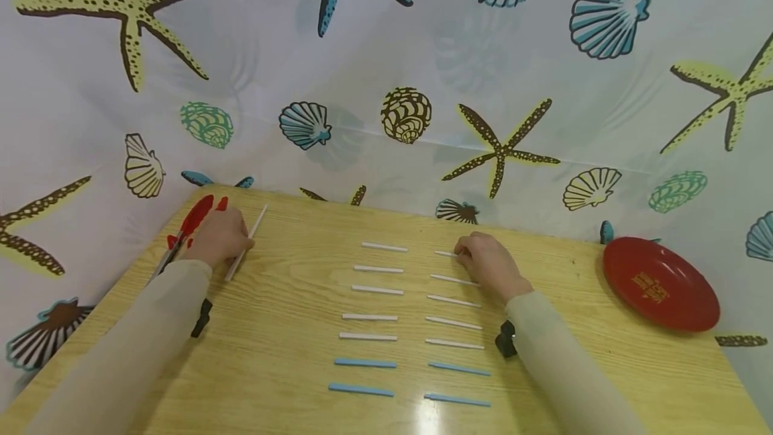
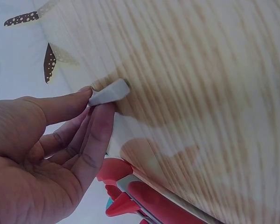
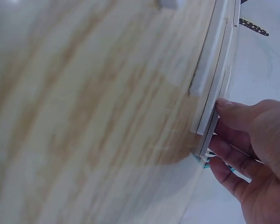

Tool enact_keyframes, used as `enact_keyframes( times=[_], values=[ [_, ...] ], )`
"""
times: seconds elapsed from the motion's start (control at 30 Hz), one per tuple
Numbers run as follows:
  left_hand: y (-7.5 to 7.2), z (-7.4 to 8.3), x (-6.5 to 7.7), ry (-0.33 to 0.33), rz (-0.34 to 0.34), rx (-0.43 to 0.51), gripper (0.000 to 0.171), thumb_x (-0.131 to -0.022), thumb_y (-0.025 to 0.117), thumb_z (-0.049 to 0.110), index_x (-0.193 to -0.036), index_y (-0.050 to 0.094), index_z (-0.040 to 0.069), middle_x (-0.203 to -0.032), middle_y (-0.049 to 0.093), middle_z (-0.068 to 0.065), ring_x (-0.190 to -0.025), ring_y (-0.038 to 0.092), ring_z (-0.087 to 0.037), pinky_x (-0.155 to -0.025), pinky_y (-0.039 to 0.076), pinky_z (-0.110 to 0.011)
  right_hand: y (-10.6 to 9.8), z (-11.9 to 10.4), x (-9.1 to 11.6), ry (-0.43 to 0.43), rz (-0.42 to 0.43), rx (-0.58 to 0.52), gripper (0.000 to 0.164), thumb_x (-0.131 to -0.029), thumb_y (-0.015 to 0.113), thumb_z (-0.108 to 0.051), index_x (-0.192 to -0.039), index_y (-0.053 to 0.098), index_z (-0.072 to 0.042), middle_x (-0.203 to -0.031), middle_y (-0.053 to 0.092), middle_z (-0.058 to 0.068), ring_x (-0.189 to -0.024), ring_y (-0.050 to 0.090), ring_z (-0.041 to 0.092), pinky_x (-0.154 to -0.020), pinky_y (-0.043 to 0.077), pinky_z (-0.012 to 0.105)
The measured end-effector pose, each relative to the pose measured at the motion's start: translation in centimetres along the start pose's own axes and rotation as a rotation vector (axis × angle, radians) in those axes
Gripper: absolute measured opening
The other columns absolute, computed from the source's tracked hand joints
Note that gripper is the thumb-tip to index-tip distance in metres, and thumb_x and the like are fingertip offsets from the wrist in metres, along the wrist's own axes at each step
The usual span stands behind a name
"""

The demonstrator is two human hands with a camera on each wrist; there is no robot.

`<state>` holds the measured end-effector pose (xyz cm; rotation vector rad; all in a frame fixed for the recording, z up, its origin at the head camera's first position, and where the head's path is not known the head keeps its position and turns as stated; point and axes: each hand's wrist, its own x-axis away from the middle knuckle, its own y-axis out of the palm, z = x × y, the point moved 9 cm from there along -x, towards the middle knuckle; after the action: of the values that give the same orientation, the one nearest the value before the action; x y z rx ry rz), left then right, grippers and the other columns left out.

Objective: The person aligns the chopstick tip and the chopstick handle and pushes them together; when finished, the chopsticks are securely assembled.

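My left hand is at the table's far left, pinching a slim white stick between thumb and fingers. In the left wrist view the squared end of that white stick sticks out past the fingertips, over the wood. My right hand is at the top of the right-hand column, thumb and fingers pinching the end of the farthest white stick. The right wrist view shows the right hand low by the table, fingers curled beside the white sticks. Its fingertips partly hide the stick there.
Two columns of sticks lie across the wooden table, white ones farther off and blue ones nearest. Red-handled scissors lie beside the left hand. A red oval plate sits at right. A patterned cloth hangs behind.
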<state>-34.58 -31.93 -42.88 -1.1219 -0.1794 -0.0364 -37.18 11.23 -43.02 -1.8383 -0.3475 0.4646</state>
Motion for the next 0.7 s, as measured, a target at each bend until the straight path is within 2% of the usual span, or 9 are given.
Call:
enact_keyframes(
  times=[0.17, 0.37, 0.43, 0.47, 0.57, 0.67, 0.7],
  values=[
    [0.0, 0.1, 0.0, 0.0, 0.005, -0.003, 0.018, -0.087, 0.071, 0.007, -0.084, 0.063, -0.008, -0.07, 0.062, -0.012, -0.058, 0.058, -0.022, -0.052, 0.05, -0.029, -0.1, 0.0, 0.1, -0.002, 0.004, -0.004, 0.005, -0.092, 0.071, -0.008, -0.097, 0.073, -0.008, -0.088, 0.062, 0.002, -0.081, 0.059, 0.019, -0.077, 0.051, 0.038],
    [0.3, -0.1, -0.2, 0.0, -0.03, 0.012, 0.02, -0.089, 0.07, 0.008, -0.087, 0.062, -0.01, -0.07, 0.062, -0.013, -0.056, 0.06, -0.021, -0.051, 0.051, -0.029, -0.3, -0.3, 0.2, -0.032, 0.023, -0.009, 0.004, -0.094, 0.069, -0.008, -0.096, 0.073, -0.009, -0.086, 0.061, 0.002, -0.078, 0.058, 0.019, -0.073, 0.051, 0.037],
    [0.2, -0.1, -0.1, -0.002, -0.045, 0.004, 0.022, -0.09, 0.069, 0.009, -0.09, 0.06, -0.011, -0.073, 0.062, -0.014, -0.06, 0.06, -0.023, -0.053, 0.051, -0.031, -0.3, -0.3, 0.2, -0.034, 0.028, -0.011, 0.004, -0.094, 0.069, -0.008, -0.096, 0.073, -0.009, -0.086, 0.061, 0.002, -0.078, 0.057, 0.018, -0.072, 0.051, 0.037],
    [0.0, 0.1, -0.1, 0.008, -0.045, -0.003, 0.021, -0.091, 0.068, 0.01, -0.087, 0.06, -0.01, -0.069, 0.059, -0.012, -0.058, 0.058, -0.023, -0.052, 0.049, -0.03, -0.3, -0.3, 0.2, -0.035, 0.029, -0.011, 0.004, -0.094, 0.069, -0.009, -0.096, 0.073, -0.009, -0.086, 0.061, 0.002, -0.078, 0.057, 0.018, -0.072, 0.051, 0.036],
    [-0.7, 1.4, 0.1, 0.061, -0.014, -0.042, 0.021, -0.093, 0.065, 0.009, -0.086, 0.058, -0.009, -0.069, 0.057, -0.012, -0.06, 0.053, -0.024, -0.053, 0.047, -0.032, -0.3, -0.2, 0.3, -0.032, 0.031, -0.009, 0.004, -0.095, 0.068, -0.009, -0.096, 0.072, -0.009, -0.087, 0.061, 0.003, -0.078, 0.058, 0.018, -0.072, 0.051, 0.037],
    [-1.3, 3.6, 0.4, 0.143, 0.069, -0.123, 0.017, -0.094, 0.063, 0.005, -0.084, 0.057, -0.007, -0.069, 0.057, -0.013, -0.06, 0.055, -0.026, -0.053, 0.047, -0.037, -0.2, -0.3, 0.4, -0.032, 0.033, -0.007, 0.004, -0.095, 0.068, -0.009, -0.097, 0.072, -0.008, -0.087, 0.061, 0.003, -0.078, 0.058, 0.019, -0.072, 0.051, 0.037],
    [-1.3, 4.5, 0.5, 0.173, 0.095, -0.154, 0.014, -0.094, 0.062, 0.004, -0.087, 0.057, -0.008, -0.074, 0.059, -0.015, -0.064, 0.057, -0.028, -0.056, 0.049, -0.039, -0.1, -0.4, 0.4, -0.033, 0.034, -0.005, 0.004, -0.095, 0.068, -0.009, -0.097, 0.072, -0.008, -0.088, 0.061, 0.003, -0.079, 0.058, 0.019, -0.072, 0.052, 0.037]
  ],
)
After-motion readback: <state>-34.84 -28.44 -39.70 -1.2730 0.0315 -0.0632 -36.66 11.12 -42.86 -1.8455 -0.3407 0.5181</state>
